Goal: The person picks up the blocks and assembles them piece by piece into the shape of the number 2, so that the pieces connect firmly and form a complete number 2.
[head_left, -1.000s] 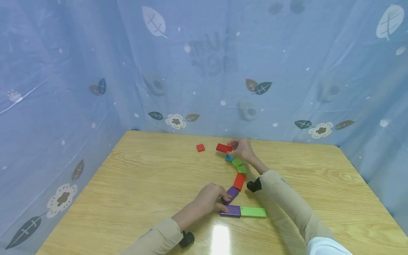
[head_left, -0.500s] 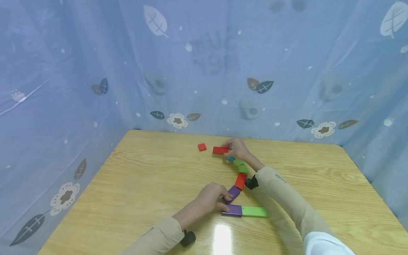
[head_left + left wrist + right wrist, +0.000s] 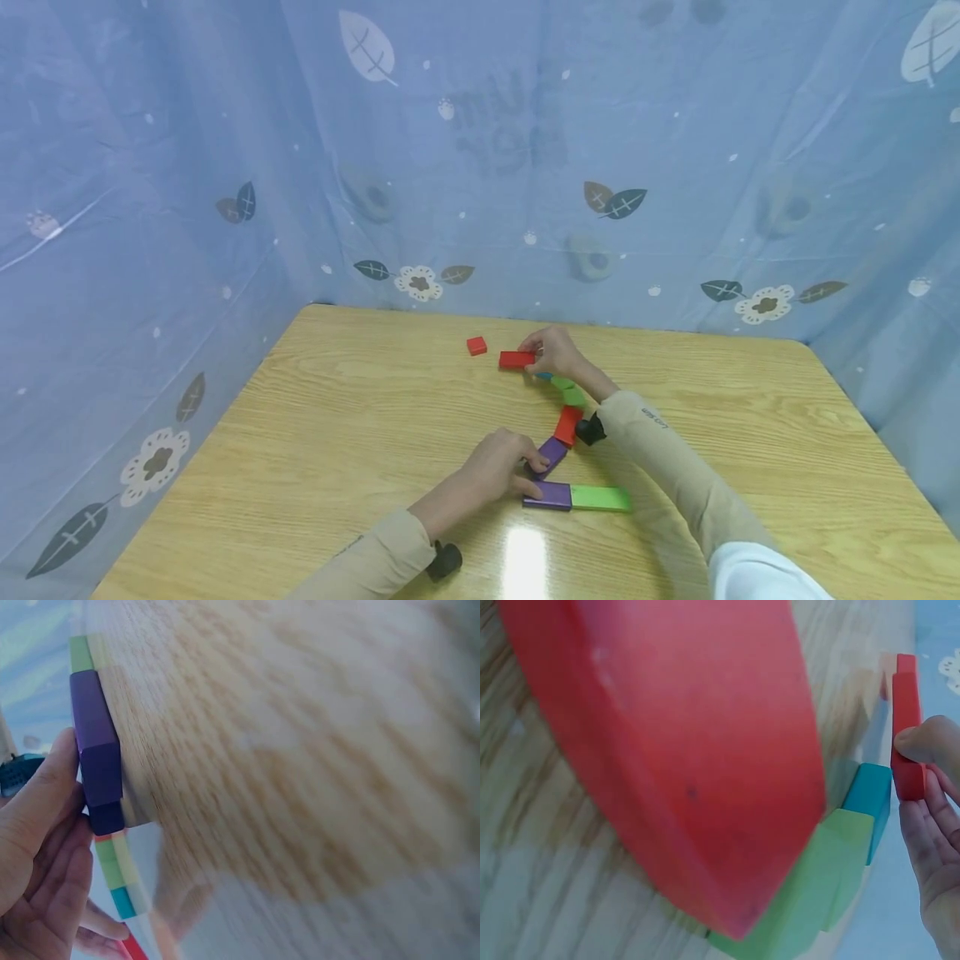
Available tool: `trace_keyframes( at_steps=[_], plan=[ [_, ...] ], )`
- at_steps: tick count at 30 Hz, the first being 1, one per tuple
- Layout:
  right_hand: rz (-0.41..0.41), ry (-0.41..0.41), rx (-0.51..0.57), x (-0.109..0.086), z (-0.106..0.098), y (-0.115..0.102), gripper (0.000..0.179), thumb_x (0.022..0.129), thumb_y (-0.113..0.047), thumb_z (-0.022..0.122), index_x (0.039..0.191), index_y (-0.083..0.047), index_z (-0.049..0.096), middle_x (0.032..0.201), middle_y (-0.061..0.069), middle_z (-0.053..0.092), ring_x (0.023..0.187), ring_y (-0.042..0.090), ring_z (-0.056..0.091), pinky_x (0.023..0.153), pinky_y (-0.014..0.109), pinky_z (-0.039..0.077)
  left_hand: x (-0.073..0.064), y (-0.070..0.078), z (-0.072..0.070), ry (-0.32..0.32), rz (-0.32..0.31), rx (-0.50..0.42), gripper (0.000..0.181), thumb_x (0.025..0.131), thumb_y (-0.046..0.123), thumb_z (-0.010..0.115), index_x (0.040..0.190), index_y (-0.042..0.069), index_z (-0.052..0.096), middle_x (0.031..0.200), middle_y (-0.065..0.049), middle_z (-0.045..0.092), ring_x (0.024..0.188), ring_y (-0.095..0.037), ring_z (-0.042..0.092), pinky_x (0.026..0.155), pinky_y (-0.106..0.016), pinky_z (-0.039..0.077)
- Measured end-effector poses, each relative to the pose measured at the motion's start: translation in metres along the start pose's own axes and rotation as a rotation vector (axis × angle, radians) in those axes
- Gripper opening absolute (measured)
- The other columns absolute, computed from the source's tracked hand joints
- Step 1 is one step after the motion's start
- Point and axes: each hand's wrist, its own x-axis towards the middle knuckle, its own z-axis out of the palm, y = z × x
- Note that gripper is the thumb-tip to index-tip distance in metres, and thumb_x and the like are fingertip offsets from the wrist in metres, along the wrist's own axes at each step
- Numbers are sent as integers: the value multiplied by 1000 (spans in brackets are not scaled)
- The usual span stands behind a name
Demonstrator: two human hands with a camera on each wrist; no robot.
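My right hand (image 3: 553, 352) pinches a red block (image 3: 514, 360) by its right end, at the far end of a curved row of blocks. Behind that hand a blue block (image 3: 543, 376) is partly hidden. Two green blocks (image 3: 573, 397) and another red block (image 3: 567, 426) continue the row toward me. Nearer, my left hand (image 3: 491, 465) rests its fingers on an angled purple block (image 3: 553, 454) and its thumb on a second purple block (image 3: 551, 497). A light green block (image 3: 600, 498) adjoins the second one. The left wrist view shows the thumb (image 3: 56, 776) against the purple pieces.
A small red block (image 3: 477, 345) lies by itself to the left of the held one. The wooden table (image 3: 337, 417) ends at a blue patterned curtain (image 3: 487, 167). Black wrist cameras (image 3: 591, 429) hang close to the blocks.
My right hand has moved the red block left and down toward the table, turning it nearly level. The left hand stays on the purple blocks. The view has shifted slightly.
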Motion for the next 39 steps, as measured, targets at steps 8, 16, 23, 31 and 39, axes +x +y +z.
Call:
trace_keyframes(
  at_steps=[8,16,23,31,39],
  plan=[
    [-1,-17,-65,-5,1,-1,25,74,-6,80,98,-1,73,97,11,71,91,27,63,82,42,53,0,1,1,-5,-1,-5,32,65,27,85,92,12,76,96,8,73,95,-7,66,86,-17,49],
    [25,-60,-50,-5,-1,-2,29,74,-4,79,102,-3,72,103,11,70,99,31,61,88,46,51,-1,0,-1,1,0,-6,32,65,27,86,92,12,76,97,8,73,96,-7,66,87,-16,48],
    [67,-101,-18,-4,-2,-1,30,75,-4,79,104,-3,72,105,12,69,102,32,61,90,46,50,-1,0,-3,5,13,-16,32,65,26,86,91,11,76,96,7,73,95,-8,66,86,-17,49],
    [84,-130,12,-3,-3,4,31,77,-5,78,107,-5,71,106,11,68,102,33,60,88,45,51,0,0,-4,-8,-9,-9,31,66,27,86,92,12,76,96,7,73,95,-7,66,86,-16,48],
    [100,-140,67,-10,-16,1,43,81,-12,76,122,-4,64,131,17,57,117,39,51,83,44,53,0,1,-4,-9,-14,-9,31,66,26,86,92,11,76,96,7,73,94,-8,66,85,-17,49]
  ],
)
